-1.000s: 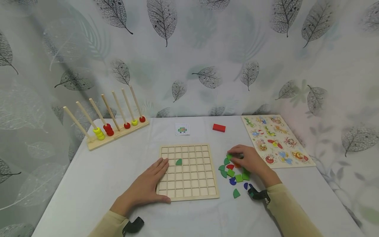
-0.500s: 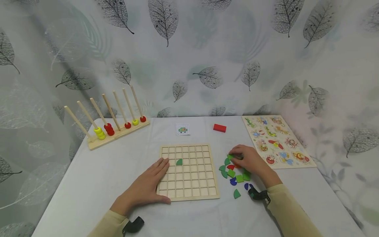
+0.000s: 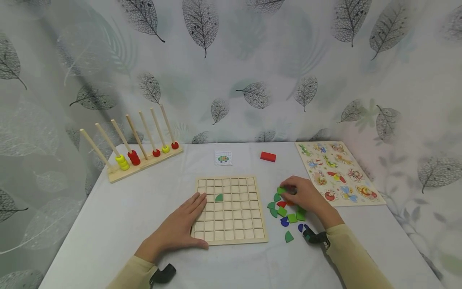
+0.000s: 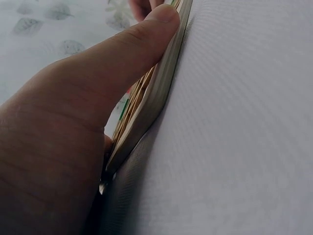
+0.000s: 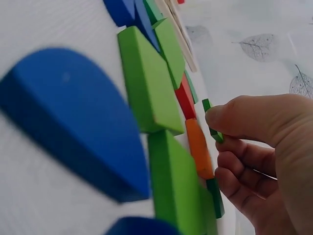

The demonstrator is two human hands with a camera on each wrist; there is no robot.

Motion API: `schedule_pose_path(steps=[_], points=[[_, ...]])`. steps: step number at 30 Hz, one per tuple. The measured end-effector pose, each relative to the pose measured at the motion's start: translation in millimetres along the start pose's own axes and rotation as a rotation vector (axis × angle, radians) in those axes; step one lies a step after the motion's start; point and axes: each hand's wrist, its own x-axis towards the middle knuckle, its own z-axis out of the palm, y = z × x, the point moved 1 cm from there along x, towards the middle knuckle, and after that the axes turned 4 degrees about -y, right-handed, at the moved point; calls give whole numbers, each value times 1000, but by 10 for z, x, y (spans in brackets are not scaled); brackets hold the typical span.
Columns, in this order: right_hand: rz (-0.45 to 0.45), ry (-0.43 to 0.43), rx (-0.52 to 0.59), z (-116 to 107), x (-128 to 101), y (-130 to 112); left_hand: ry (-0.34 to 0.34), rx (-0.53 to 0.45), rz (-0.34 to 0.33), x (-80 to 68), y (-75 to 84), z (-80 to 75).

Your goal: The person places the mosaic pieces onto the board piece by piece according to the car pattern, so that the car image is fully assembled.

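Note:
My left hand [image 3: 180,222] lies along the left side of a wooden grid board [image 3: 261,239], fingers straight on its edge and thumb at the near corner. In the left wrist view the thumb [image 4: 142,41] rests over the board's rim. One green quarter-circle piece [image 3: 219,198] sits in a cell at the board's upper left. To the right of the board, my right hand [image 3: 304,196] pinches a small green block [image 5: 211,122] between thumb and index finger. Below that hand lie loose pieces, among them an orange piece [image 5: 198,149], light green blocks [image 5: 146,81] and blue rounded pieces [image 5: 73,117].
Behind the board lies a picture card [image 3: 223,158] with a turtle pattern. Near it is a red block [image 3: 268,156]. A peg stand [image 3: 146,162] with red and yellow rings stands back left. An animal picture board [image 3: 339,172] lies at the right.

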Motion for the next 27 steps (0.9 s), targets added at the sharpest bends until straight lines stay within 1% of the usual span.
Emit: schedule_pose_path(steps=[9,14,22,27], points=[[0,41,22,-53,3,-34,-2,3,-8,20,-14,-32],[-21,63,22,-77,2,-62,-9,-14,-12,36,-15,-29],[-51,79,38,-90,12,-108,-10,-23,-11,19,-28,-17],[-88,92,22,-105,16,-185,-10,-43,-27,-14,-20,30]])
